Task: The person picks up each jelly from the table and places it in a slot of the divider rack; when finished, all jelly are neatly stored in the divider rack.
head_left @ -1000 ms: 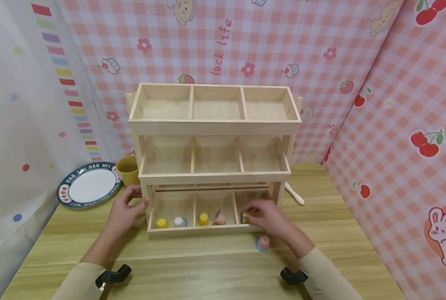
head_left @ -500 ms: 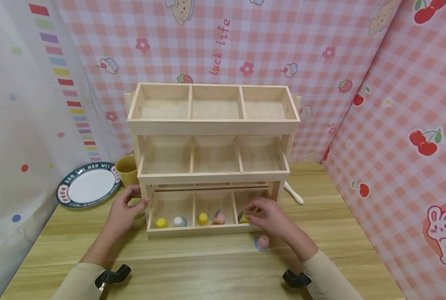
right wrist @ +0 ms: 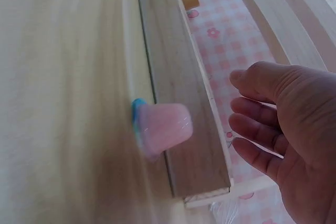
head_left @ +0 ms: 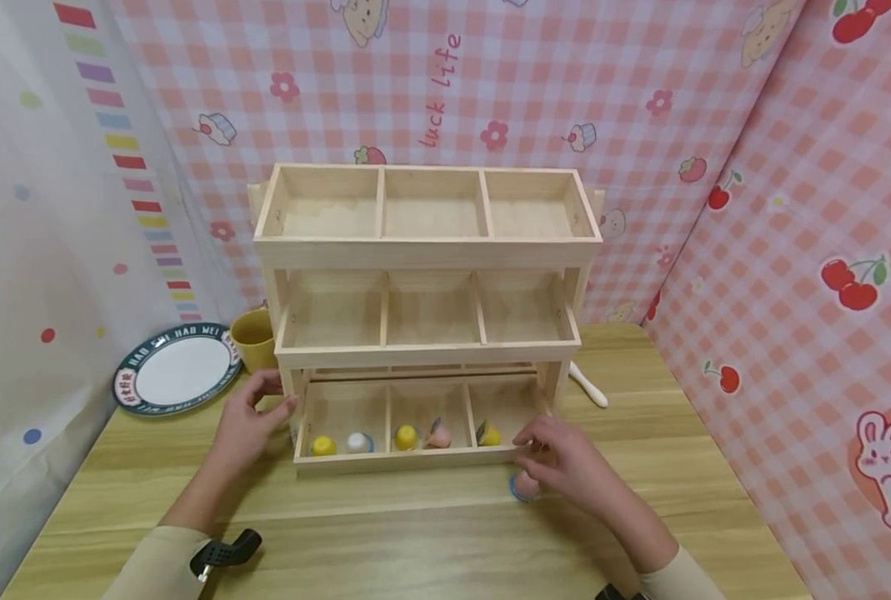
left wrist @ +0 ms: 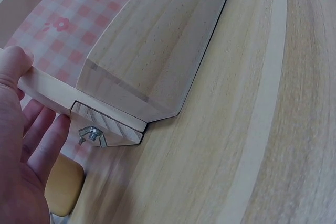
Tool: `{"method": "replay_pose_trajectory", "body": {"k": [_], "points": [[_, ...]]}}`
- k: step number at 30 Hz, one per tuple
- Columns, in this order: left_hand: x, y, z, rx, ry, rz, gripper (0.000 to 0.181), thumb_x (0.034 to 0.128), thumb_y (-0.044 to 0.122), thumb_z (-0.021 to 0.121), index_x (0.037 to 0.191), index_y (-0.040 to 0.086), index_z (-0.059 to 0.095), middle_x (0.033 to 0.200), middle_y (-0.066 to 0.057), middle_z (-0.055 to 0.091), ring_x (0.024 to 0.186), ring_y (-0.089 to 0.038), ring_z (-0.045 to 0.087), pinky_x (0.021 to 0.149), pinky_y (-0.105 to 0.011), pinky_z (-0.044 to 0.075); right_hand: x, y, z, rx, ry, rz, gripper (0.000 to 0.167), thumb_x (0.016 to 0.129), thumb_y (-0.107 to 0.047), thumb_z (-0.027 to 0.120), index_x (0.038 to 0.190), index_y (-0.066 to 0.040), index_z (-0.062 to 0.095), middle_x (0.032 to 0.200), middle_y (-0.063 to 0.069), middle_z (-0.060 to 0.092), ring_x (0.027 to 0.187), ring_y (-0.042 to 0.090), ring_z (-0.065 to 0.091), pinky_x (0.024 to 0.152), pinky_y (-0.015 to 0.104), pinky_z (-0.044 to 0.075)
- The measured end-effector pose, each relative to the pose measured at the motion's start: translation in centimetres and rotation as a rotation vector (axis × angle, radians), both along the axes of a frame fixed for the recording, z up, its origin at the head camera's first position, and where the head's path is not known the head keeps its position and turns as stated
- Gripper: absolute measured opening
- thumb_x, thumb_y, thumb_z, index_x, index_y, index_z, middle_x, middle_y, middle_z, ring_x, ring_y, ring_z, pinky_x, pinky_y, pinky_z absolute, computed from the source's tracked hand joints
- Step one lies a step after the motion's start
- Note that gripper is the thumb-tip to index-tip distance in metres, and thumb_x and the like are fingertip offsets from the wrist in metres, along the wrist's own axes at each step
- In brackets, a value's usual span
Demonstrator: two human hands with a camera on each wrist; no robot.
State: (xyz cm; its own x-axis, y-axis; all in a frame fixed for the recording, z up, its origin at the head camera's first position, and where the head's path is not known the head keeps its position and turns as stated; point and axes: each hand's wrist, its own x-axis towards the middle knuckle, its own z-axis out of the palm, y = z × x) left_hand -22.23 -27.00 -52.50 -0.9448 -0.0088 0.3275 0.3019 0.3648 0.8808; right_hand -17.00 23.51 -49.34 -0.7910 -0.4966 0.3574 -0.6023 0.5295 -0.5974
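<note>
A three-tier wooden rack (head_left: 430,254) stands on the table. My left hand (head_left: 244,425) holds its left post (left wrist: 50,87) between thumb and fingers, near a wing nut (left wrist: 93,134). On the right, my right hand (head_left: 574,462) holds nothing; its fingers are loosely bent above a pink jelly cup (right wrist: 168,127) lying on the table before the bottom tray. A tilted yellow jelly cup (head_left: 490,434) lies in the bottom right compartment. The bottom middle one has a yellow cup (head_left: 405,437) and a pink cup (head_left: 439,435); the left one a yellow cup (head_left: 323,446) and a white cup (head_left: 357,443).
A yellow mug (head_left: 253,340) stands behind the rack's left side, beside a green-rimmed plate (head_left: 178,371) leaning at the back left. A white handle (head_left: 589,387) sticks out behind the rack's right side. Patterned cloth walls (head_left: 813,300) bound the table's back and sides.
My right hand has let go of the yellow jelly cup in the bottom right compartment and moved right and toward me, over the pink cup. My left hand stays at the post.
</note>
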Motion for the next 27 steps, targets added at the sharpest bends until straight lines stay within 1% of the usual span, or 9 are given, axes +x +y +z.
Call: {"method": "replay_pose_trajectory", "body": {"k": [3,6,8,12,16,21,27], "points": [[0.0,0.0,0.0,-0.003,0.002,0.003,0.037,0.1010,0.001,0.079,0.135,-0.003,0.067,0.123,-0.016,0.071,0.107,0.001,0.063,0.084,-0.016,0.060,0.9,0.5,-0.5,0.004,0.039,0.002,0.027,0.089,0.006,0.089,0.106,-0.011,0.076,0.103,0.001,0.074,0.091,0.017,0.069,0.078,0.034,0.063],[-0.1,0.0,0.0,-0.003,0.004,0.000,0.037,0.1012,0.001,0.079,0.136,-0.003,0.067,0.124,-0.018,0.071,0.107,0.001,0.063,0.083,-0.016,0.060,1.7,0.7,-1.3,-0.001,0.072,-0.009,0.028,0.087,0.007,0.090,0.105,-0.010,0.076,0.102,0.000,0.074,0.090,0.018,0.069,0.077,0.035,0.063],[-0.1,0.0,-0.1,0.002,0.004,-0.006,0.037,0.1016,0.002,0.078,0.136,-0.003,0.067,0.125,-0.020,0.070,0.107,0.001,0.063,0.083,-0.016,0.060,2.2,0.9,-1.9,-0.003,0.080,-0.027,0.028,0.087,0.006,0.090,0.105,-0.010,0.077,0.104,-0.001,0.074,0.091,0.017,0.070,0.077,0.035,0.064],[0.0,0.0,-0.2,0.010,-0.001,-0.014,0.036,0.1023,0.002,0.078,0.136,-0.003,0.066,0.126,-0.022,0.070,0.108,0.001,0.063,0.083,-0.016,0.060,2.9,1.1,-3.0,-0.013,0.065,-0.082,0.027,0.087,0.003,0.091,0.106,-0.010,0.077,0.108,-0.003,0.074,0.094,0.015,0.070,0.081,0.035,0.065],[0.0,-0.1,-0.2,0.009,-0.004,-0.012,0.037,0.1024,0.002,0.078,0.137,-0.003,0.066,0.127,-0.022,0.069,0.109,0.001,0.063,0.083,-0.015,0.060,3.3,1.3,-3.7,-0.014,0.068,-0.112,0.029,0.088,0.003,0.091,0.110,-0.010,0.077,0.111,-0.004,0.075,0.095,0.016,0.072,0.082,0.036,0.065],[0.1,-0.1,-0.1,0.004,-0.003,-0.018,0.037,0.1028,0.002,0.078,0.137,-0.003,0.066,0.127,-0.021,0.069,0.109,0.001,0.063,0.084,-0.015,0.060,3.5,1.6,-4.3,-0.030,0.063,-0.115,0.035,0.086,0.006,0.091,0.113,-0.012,0.077,0.114,-0.004,0.077,0.099,0.017,0.073,0.083,0.037,0.065],[0.2,0.1,0.1,0.005,-0.002,-0.016,0.036,0.1028,0.003,0.078,0.137,-0.003,0.066,0.124,-0.018,0.070,0.109,0.001,0.063,0.084,-0.015,0.060,3.6,1.7,-4.8,-0.026,0.034,-0.130,0.031,0.091,-0.001,0.090,0.116,-0.014,0.076,0.116,-0.006,0.077,0.106,0.013,0.072,0.088,0.039,0.064]]}}
